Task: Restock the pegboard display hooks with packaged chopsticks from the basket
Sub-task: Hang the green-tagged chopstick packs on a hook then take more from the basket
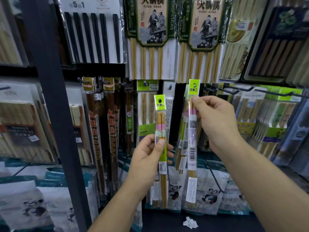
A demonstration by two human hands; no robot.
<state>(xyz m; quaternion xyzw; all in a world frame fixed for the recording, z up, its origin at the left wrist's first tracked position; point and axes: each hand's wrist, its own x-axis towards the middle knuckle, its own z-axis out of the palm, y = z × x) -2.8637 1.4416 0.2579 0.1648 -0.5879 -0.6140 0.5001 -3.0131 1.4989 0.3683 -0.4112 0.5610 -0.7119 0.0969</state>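
My left hand (150, 153) grips a slim chopstick pack (161, 124) with a lime-green header card, held upright in front of the pegboard. My right hand (215, 121) pinches a second, similar pack (192, 136) just below its lime header, which sits at the height of a hook row. Behind that pack several more of the same kind (182, 143) hang together. A short black peg (170, 87) carries a clear pack just left of my right-hand pack. The basket is out of view.
Long bare hooks (240, 89) stick out at the right. Dark red chopstick packs (100, 131) hang left, large bamboo packs (150, 39) above. A dark steel upright (55, 106) crosses the left side. A crumpled white paper (190, 222) lies on the shelf below.
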